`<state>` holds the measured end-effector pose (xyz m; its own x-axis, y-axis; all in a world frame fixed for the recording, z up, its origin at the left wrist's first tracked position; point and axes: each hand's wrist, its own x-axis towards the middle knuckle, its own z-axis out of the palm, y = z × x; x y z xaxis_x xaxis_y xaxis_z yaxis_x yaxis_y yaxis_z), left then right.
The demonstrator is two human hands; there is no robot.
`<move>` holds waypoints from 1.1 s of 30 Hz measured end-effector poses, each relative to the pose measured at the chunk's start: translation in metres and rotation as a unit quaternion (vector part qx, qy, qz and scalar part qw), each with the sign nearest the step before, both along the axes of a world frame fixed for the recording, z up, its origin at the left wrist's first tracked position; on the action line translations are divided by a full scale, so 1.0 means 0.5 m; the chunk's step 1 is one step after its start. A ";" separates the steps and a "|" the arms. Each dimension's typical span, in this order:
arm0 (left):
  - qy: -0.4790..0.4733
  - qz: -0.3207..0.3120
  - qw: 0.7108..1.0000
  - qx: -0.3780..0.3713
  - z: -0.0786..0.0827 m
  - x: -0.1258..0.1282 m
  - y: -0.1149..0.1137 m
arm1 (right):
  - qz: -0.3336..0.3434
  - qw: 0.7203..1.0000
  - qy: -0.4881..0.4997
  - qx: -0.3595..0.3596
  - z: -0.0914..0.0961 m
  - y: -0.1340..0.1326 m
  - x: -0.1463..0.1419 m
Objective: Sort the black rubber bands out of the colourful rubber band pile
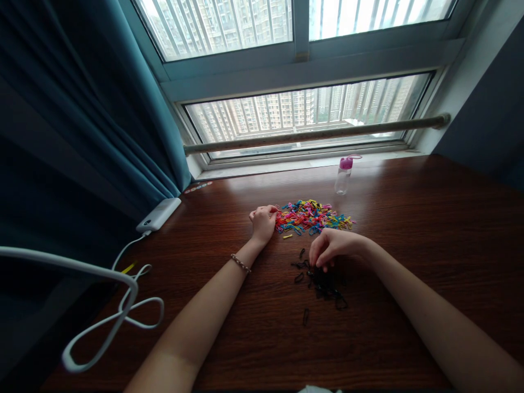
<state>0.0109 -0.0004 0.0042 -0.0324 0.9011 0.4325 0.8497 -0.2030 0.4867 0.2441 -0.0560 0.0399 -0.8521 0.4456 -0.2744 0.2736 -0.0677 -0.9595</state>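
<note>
A spread-out heap of small colourful loops [305, 214], which look like elastic bands in red, pink, blue and yellow, lies on the brown wooden table [229, 218]. My left hand [263, 222] rests at the heap's left edge with curled fingers, touching the red bands; whatever is between its fingertips is hidden. Closer to me sits a smaller pile of black bands [327, 284], several of them scattered to its left. Over the far side of that pile, my right hand [333, 245] points down, thumb and fingers pinched together. What they pinch is too small to make out.
Near the window sill stands a clear bottle with a pink lid [343, 177]. A white power bank [159, 215] lies at the left beside the blue curtain [164, 136], its white cable [141, 322] looping over the table's left side. One yellow band [287, 236] lies apart.
</note>
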 end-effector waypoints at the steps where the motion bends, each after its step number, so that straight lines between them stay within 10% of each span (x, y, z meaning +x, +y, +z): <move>1: 0.000 0.001 1.000 0.001 0.000 -0.001 0.000 | 0.005 1.000 -0.003 0.000 -0.001 -0.001 -0.003; 5: 0.002 0.002 1.000 0.023 0.001 -0.002 -0.001 | -0.149 0.985 0.063 0.057 -0.007 0.005 -0.007; 12: -0.062 -0.076 0.995 0.025 -0.002 -0.007 0.006 | -0.478 0.842 0.218 0.124 -0.045 0.046 0.013; 21: -0.087 -0.068 0.994 0.025 -0.004 -0.007 0.004 | -0.510 0.825 0.192 0.152 -0.049 0.046 0.010; 27: -0.021 -0.047 0.996 0.073 0.007 -0.004 -0.003 | -0.488 0.766 0.035 0.418 -0.067 0.064 0.017; 33: -0.009 -0.236 0.970 0.059 0.020 0.032 -0.039 | -0.381 0.734 -0.140 0.544 -0.111 0.101 0.020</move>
